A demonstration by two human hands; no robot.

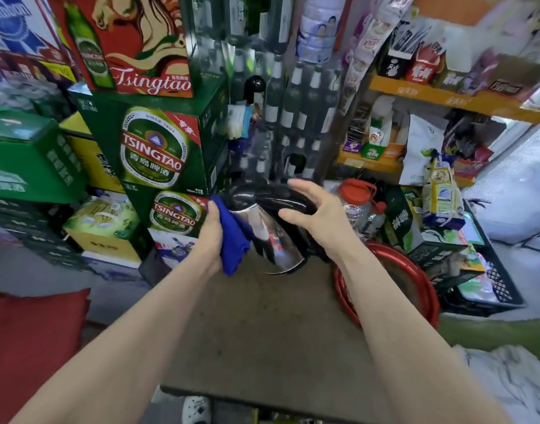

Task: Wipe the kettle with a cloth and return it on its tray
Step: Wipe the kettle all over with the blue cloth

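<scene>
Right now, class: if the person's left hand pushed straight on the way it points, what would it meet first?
The left hand points up and forward with the blue cloth against the kettle. Sliding past its side, it would probably meet the Tsingtao boxes first, though depth is unclear.

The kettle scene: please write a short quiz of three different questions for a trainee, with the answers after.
1. True or false: the kettle stands flat on the red tray.
2. Which hand presses the blue cloth against the kettle? A) left hand B) right hand C) neither
3. Fill in: the right hand is at the kettle's black ____.

Key
1. False. The kettle is lifted and tilted above the table, and the tray lies to its right.
2. A. The left hand grips the cloth on the kettle's steel side.
3. Handle. The fingers are spread, so a firm grip is not clear.
</scene>
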